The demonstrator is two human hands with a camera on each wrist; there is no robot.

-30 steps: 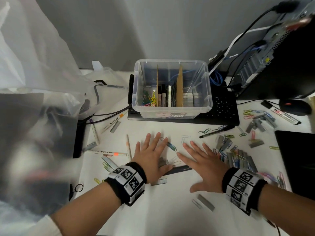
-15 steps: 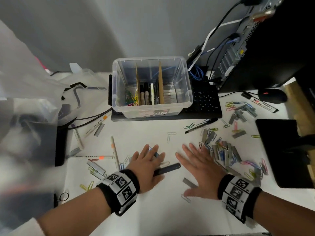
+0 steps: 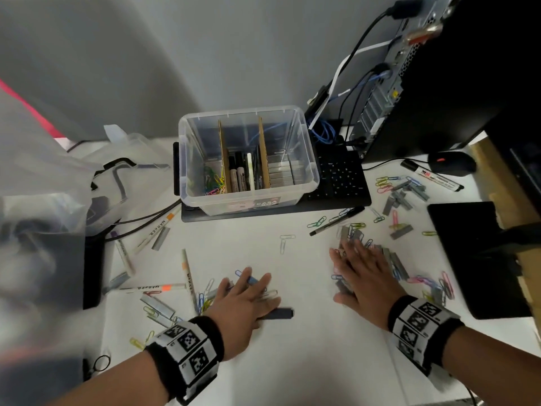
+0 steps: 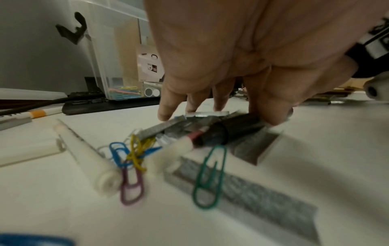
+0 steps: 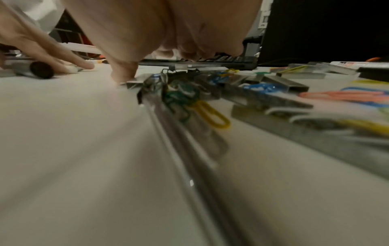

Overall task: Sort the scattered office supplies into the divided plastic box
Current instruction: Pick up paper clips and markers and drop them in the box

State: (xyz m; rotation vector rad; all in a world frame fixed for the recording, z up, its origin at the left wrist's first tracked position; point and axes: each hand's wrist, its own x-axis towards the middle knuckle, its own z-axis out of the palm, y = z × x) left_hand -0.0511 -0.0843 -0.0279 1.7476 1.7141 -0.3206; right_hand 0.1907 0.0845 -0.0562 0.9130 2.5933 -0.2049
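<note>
A clear plastic box (image 3: 248, 197) with cardboard dividers stands on a black keyboard; it holds paper clips at left, markers in the middle, staple strips at right. My left hand (image 3: 246, 300) lies flat, fingers spread, on a dark marker (image 3: 281, 313) (image 4: 231, 131), staple strips (image 4: 248, 191) and clips. My right hand (image 3: 360, 273) lies flat with straight fingers on a heap of staple strips and coloured paper clips (image 5: 210, 114). Neither hand grips anything. White markers (image 3: 187, 276) lie left of the left hand.
A black pen (image 3: 336, 221) and more clips and staple strips (image 3: 401, 197) lie right of the box. A computer tower (image 3: 439, 83), a mouse (image 3: 452, 162), a black pad (image 3: 480, 253) stand at right. Plastic bags (image 3: 44, 200) and cables fill the left.
Both hands have slid apart across the table, the left hand leftward and the right hand rightward, pushing supplies with them. The head camera has shifted so the box sits further right in view.
</note>
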